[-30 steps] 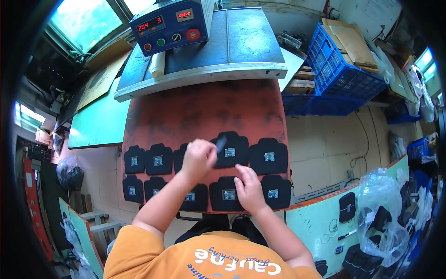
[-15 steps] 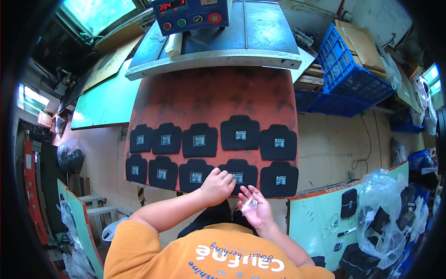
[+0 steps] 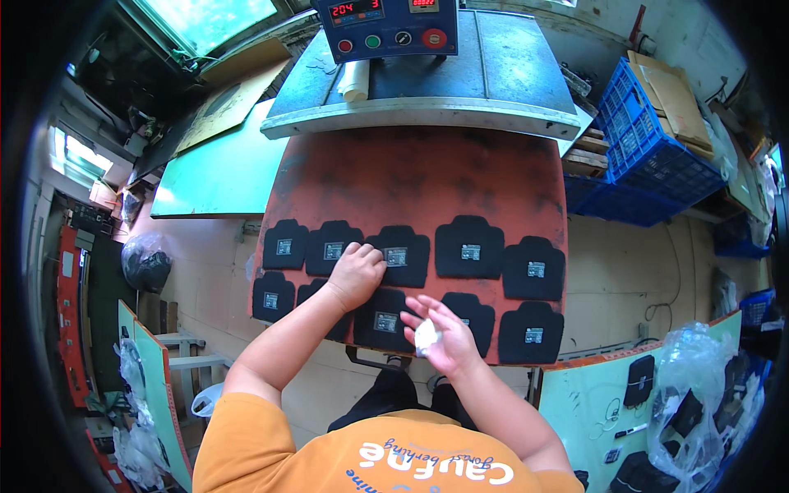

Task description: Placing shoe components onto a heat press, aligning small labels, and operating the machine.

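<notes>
Black fabric pieces with stepped tops lie in two rows on the red-brown press bed [image 3: 427, 177], each visible label a small grey printed patch. My left hand [image 3: 357, 275] is at the far row, fingers bent together at the left edge of the third fabric piece [image 3: 407, 271]; whatever its fingertips hold is hidden. My right hand [image 3: 448, 341] is palm up over the near row, fingers partly curled, with a small whitish film-like bundle [image 3: 426, 337] in it. Beneath that hand, a near-row fabric piece [image 3: 478, 316] is partly covered. My left forearm hides part of another near-row piece.
A blue heat press plate [image 3: 518, 70] with a metal front edge and control box [image 3: 390, 33] stands behind the bed. Blue crates [image 3: 649, 131] with cardboard are at the right. Green-topped tables [image 3: 218, 177] flank the bed, the lower-right one bearing plastic bags [image 3: 694, 394] and black pieces.
My left hand has moved from the near row up to the far row. My right hand stays low with the whitish bundle, now over the near row. The whole view has shifted.
</notes>
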`<action>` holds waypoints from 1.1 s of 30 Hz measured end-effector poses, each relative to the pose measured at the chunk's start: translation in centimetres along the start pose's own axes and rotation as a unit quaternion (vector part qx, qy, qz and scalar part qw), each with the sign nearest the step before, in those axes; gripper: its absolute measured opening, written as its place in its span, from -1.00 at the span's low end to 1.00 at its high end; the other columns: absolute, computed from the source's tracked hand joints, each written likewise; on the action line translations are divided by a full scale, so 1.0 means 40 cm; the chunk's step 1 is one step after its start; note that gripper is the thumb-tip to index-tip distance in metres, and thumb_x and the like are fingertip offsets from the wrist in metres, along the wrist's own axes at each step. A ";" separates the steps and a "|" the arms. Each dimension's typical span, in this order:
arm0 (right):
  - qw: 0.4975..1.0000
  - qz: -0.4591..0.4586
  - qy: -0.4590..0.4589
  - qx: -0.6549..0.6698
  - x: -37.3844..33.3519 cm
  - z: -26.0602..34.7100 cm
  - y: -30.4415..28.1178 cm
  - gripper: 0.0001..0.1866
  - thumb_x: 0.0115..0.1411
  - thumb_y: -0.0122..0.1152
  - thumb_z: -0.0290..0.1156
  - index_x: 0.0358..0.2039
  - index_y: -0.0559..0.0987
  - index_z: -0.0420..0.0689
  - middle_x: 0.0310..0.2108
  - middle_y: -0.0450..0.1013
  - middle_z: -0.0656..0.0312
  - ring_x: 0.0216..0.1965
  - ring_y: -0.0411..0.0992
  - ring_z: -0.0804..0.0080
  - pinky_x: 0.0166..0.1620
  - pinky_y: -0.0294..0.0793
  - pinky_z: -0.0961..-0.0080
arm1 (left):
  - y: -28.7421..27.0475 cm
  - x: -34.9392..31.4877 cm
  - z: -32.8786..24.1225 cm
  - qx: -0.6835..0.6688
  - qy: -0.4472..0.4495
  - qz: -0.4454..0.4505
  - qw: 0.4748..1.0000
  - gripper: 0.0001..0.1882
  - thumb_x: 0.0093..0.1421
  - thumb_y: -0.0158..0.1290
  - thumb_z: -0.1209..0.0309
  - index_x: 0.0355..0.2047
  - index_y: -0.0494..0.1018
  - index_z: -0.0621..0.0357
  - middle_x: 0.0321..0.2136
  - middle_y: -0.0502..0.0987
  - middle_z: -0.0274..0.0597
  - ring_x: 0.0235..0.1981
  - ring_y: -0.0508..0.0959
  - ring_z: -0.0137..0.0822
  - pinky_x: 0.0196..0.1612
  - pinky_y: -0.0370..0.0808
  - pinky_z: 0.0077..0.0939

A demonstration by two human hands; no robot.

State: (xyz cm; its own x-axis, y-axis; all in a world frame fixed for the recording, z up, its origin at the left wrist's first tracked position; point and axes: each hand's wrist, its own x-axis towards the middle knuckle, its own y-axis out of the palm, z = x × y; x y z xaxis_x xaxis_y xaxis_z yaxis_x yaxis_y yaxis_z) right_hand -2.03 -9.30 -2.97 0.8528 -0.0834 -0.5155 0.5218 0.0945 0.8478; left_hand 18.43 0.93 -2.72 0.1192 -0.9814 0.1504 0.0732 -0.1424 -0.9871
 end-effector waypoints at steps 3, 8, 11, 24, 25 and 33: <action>1.000 -0.006 -0.026 0.017 0.099 0.000 0.016 -0.77 0.28 -0.16 -0.47 -0.05 0.35 -0.11 -0.02 0.32 0.17 -0.08 0.38 0.22 -0.15 0.46 0.29 | -0.001 0.022 -0.003 0.018 0.013 0.027 0.999 -0.92 -0.07 0.01 0.39 -0.58 0.47 0.09 -0.51 0.44 -0.29 -0.36 0.44 -0.29 -0.22 0.31 -0.36; 0.996 -0.059 -0.057 0.029 0.139 -0.028 0.017 -0.78 0.27 -0.12 -0.45 -0.07 0.35 -0.11 -0.05 0.33 0.17 -0.10 0.35 0.22 -0.10 0.40 0.26 | -0.002 0.042 0.002 0.074 0.052 0.058 0.994 -0.92 -0.10 0.01 0.38 -0.62 0.44 0.08 -0.57 0.43 -0.26 -0.41 0.45 -0.27 -0.30 0.32 -0.35; 0.994 -0.070 -0.082 0.020 0.137 -0.041 0.034 -0.77 0.29 -0.13 -0.38 -0.06 0.34 -0.09 -0.05 0.32 0.16 -0.07 0.33 0.21 -0.08 0.38 0.23 | 0.025 0.044 0.059 -0.082 -0.091 -0.069 0.990 -0.91 -0.14 0.05 0.36 -0.61 0.46 0.08 -0.59 0.44 -0.25 -0.44 0.45 -0.25 -0.35 0.33 -0.35; 0.991 -0.125 0.004 0.049 -0.038 -0.184 -0.027 -0.79 0.19 -0.07 -0.59 -0.18 0.40 -0.05 -0.26 0.44 0.16 -0.27 0.45 0.25 -0.26 0.50 0.20 | -0.072 -0.190 -0.091 -0.255 -0.039 -0.035 0.966 -0.77 -0.12 0.09 0.48 -0.37 0.44 0.20 -0.39 0.48 -0.17 -0.34 0.48 -0.22 -0.24 0.38 -0.36; 0.992 -0.096 0.020 0.076 -0.047 -0.196 -0.047 -0.79 0.20 -0.07 -0.57 -0.16 0.39 -0.06 -0.17 0.43 0.12 -0.22 0.44 0.22 -0.23 0.49 0.20 | -0.055 -0.200 -0.100 -0.225 0.011 -0.027 0.974 -0.77 -0.12 0.08 0.47 -0.38 0.44 0.20 -0.39 0.48 -0.17 -0.35 0.48 -0.22 -0.26 0.38 -0.36; 0.994 -0.092 0.006 0.057 -0.050 -0.218 -0.066 -0.76 0.24 -0.11 -0.54 -0.08 0.38 -0.08 0.00 0.36 0.09 -0.11 0.40 0.18 -0.17 0.48 0.19 | -0.030 -0.215 -0.020 -0.275 -0.137 -0.214 0.927 -0.74 -0.21 0.12 0.64 -0.43 0.44 0.15 -0.50 0.49 -0.19 -0.44 0.50 -0.18 -0.34 0.43 -0.35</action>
State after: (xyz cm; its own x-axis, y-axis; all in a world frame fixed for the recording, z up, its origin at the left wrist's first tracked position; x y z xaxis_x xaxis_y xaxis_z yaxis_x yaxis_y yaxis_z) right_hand -4.91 -0.75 -5.26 0.7435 -0.0761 -0.6644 0.6639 -0.0350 0.7470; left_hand 16.53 9.43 -2.89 0.4476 -0.7618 0.4683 -0.3362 -0.6286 -0.7013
